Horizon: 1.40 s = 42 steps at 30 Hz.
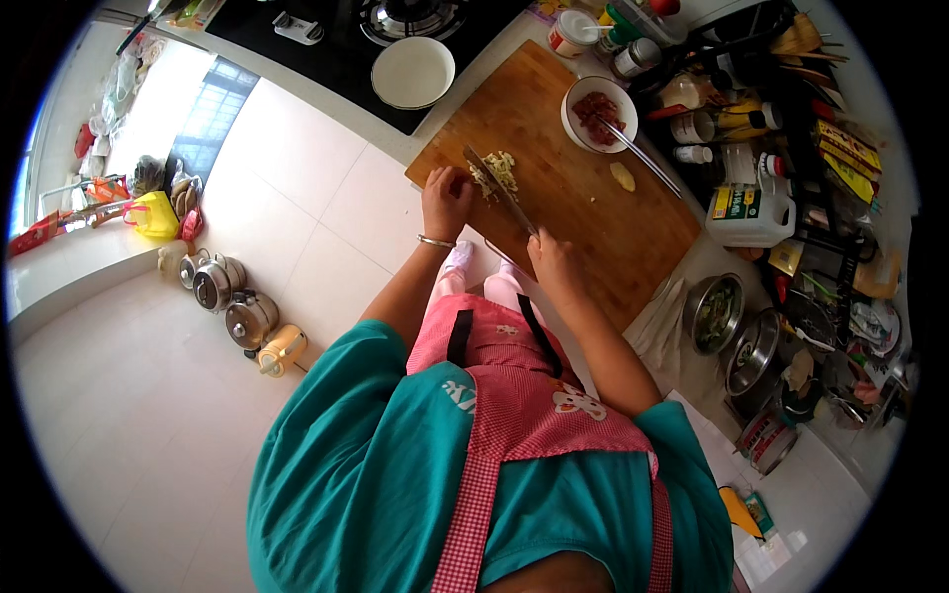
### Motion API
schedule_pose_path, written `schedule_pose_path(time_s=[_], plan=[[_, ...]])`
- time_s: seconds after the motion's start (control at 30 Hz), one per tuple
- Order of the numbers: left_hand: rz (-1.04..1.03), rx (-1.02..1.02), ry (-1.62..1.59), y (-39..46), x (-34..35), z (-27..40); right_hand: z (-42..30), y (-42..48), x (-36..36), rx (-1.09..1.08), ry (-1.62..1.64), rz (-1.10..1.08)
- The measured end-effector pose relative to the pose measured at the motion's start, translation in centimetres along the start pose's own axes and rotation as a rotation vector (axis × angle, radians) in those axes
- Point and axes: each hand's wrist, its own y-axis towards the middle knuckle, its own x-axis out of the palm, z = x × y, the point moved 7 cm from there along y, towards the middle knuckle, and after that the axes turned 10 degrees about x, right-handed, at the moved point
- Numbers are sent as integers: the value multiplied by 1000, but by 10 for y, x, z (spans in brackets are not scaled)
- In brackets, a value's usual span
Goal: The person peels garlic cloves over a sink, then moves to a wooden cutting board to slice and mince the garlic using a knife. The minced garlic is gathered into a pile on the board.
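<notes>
My right hand (552,259) grips the handle of a kitchen knife (504,194), whose blade lies over chopped pale pieces (501,170), perhaps garlic or ginger, on a wooden cutting board (586,230). Curled at the board's left edge, my left hand (446,199) is close beside the blade's far end; whether its fingers hold anything cannot be told. Farther right on the board are a white bowl (629,111) of raw chopped meat (595,111), with metal chopsticks (645,159) leaning in it, and an unchopped pale yellow piece (622,177).
An empty white bowl (413,73) stands on the black gas stove (337,59), near the burner. Bottles, jars and a plastic jug (750,217) crowd the counter on the right, with metal bowls (714,313) nearer me. Lidded pots (250,319) stand on the floor at left.
</notes>
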Motion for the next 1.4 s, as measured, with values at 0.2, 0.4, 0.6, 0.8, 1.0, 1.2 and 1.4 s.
schedule_pose_path(time_s=[0.2,0.4,0.6,0.8,1.0,1.2,1.4], plan=[[-27,35,55,-1,1,-3,15,0,0,-59,87,118],[-25,50,45,-1,2,-5,11,4,-5,-32,19,69],[-45,35,15,0,3,-8,23,2,-6,-29,55,123],[-66,39,43,-3,1,-5,10,0,-22,-13,28,76],[-74,31,34,2,2,-4,27,3,-18,-77,94,196],[-71,51,47,1,0,-1,25,3,-19,-39,98,129],[-77,24,21,1,2,-6,21,3,-19,-16,54,115]])
